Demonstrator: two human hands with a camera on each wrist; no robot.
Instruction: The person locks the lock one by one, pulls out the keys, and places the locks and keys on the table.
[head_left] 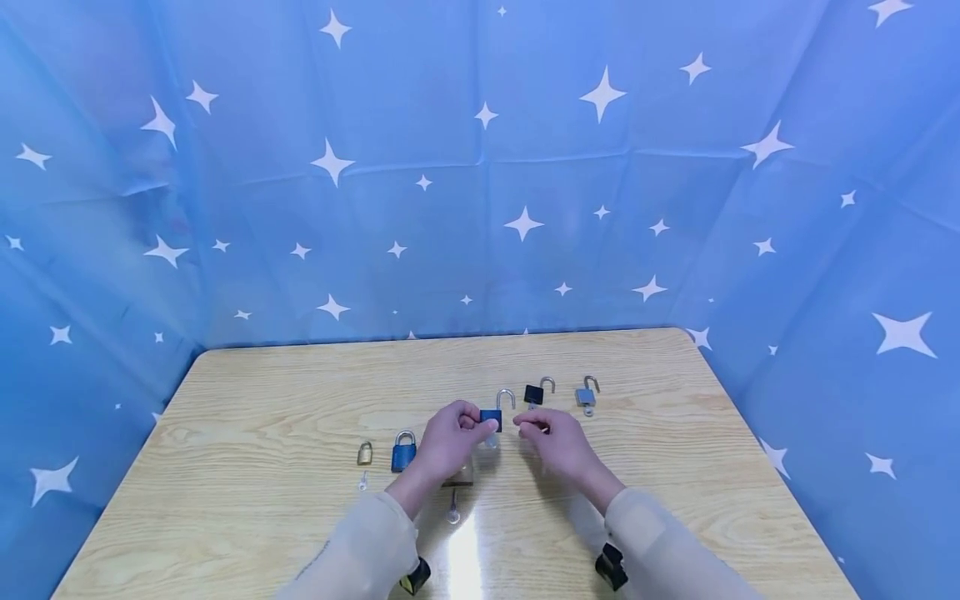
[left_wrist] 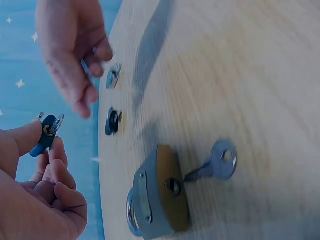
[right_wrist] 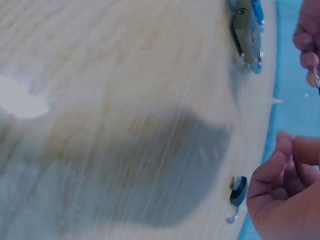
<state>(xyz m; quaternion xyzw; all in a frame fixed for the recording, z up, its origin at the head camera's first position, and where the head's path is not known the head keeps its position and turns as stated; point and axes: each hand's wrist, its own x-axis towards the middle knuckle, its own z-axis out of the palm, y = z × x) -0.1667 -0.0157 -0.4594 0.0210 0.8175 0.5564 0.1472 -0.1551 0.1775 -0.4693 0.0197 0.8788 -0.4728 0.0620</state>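
Observation:
My left hand (head_left: 452, 437) pinches a small blue padlock (head_left: 491, 416) between thumb and fingers, above the table. Its shackle (head_left: 506, 397) is swung up and open. A key (left_wrist: 57, 124) stands out of the lock's underside in the left wrist view. To the right of the lock is my right hand (head_left: 562, 446), fingers loosely bent and fingertips near one another, with nothing seen between them. Beneath the left hand sits a larger padlock (left_wrist: 162, 195) with a brass-coloured bottom, partly hidden in the head view. A key (left_wrist: 220, 161) lies by its keyhole.
Behind the right hand are a black padlock (head_left: 534, 394) and a silver-grey padlock (head_left: 586, 398), both with open shackles. Left of the left hand stand a closed blue padlock (head_left: 403, 455) and a small brass padlock (head_left: 364, 455), with a key (head_left: 363, 482) before it.

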